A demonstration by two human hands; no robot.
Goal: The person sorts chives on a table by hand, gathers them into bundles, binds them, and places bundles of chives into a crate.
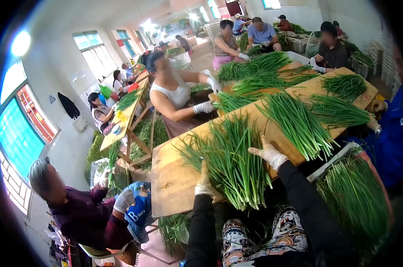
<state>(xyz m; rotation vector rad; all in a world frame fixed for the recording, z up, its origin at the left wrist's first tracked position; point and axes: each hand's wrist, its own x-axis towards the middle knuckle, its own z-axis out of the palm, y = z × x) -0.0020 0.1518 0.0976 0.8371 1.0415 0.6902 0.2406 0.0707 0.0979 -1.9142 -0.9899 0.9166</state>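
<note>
A large spread bundle of long green stalks (237,164) lies on the wooden table (170,178), its pale ends over the near edge. At its left side is my left hand (204,180), gloved, fingers extended upward and not wrapped round the stalks. My right hand (270,153), also gloved, has thumb and fingers spread at the bundle's right side, touching its edge. To the right of that hand lies another bundle of green stalks (299,124), with white ends toward me.
A crate of stalks (352,196) stands low at the right. Across the table a person (177,89) handles greens. A person in dark clothes (85,213) sits at left; a blue sleeve (390,138) is at right. More bundles (344,86) lie farther along.
</note>
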